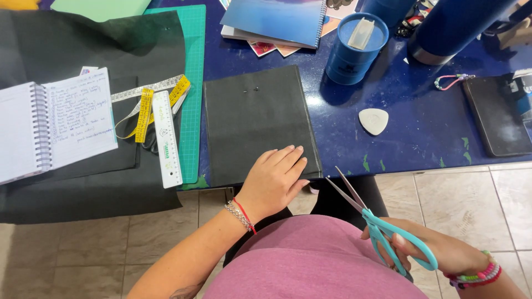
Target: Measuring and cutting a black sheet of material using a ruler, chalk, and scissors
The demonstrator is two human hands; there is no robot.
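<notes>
Right hand point(438, 252) grips open scissors point(382, 227)

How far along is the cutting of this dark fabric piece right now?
Done: a folded dark fabric rectangle lies squared on the blue table, two pins in it. In hand: the left hand presses its lower corner; the right hand holds teal scissors, blades open, off the cloth. Left: no cut at that edge yet.

The table point(410, 133) is bare around the white chalk point(373, 120); the blue tin point(354, 50) and ruler point(166, 138) block elsewhere.
</notes>
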